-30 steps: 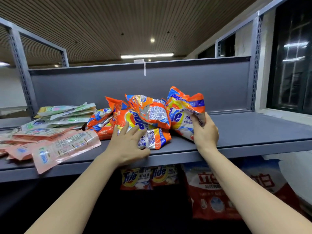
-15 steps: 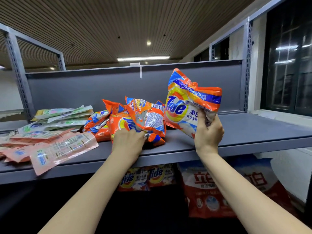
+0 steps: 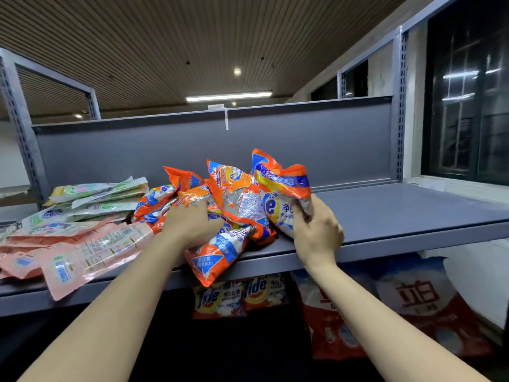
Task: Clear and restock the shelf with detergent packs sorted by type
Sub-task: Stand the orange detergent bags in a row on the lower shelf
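Dim room lit by a ceiling tube light [image 3: 229,96] at upper centre; edges bow outward, window [image 3: 468,106] shows glare.

Crumpled orange packs [image 3: 237,199] heap mid-shelf [image 3: 399,213], one overhanging the edge; flat pink packs [image 3: 82,249] and green packs [image 3: 102,194] lie left.

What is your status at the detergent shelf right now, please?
Left hand gripping orange packs in the pile. Right hand gripping one upright orange pack. Pink pouches overhang the shelf edge on the left.
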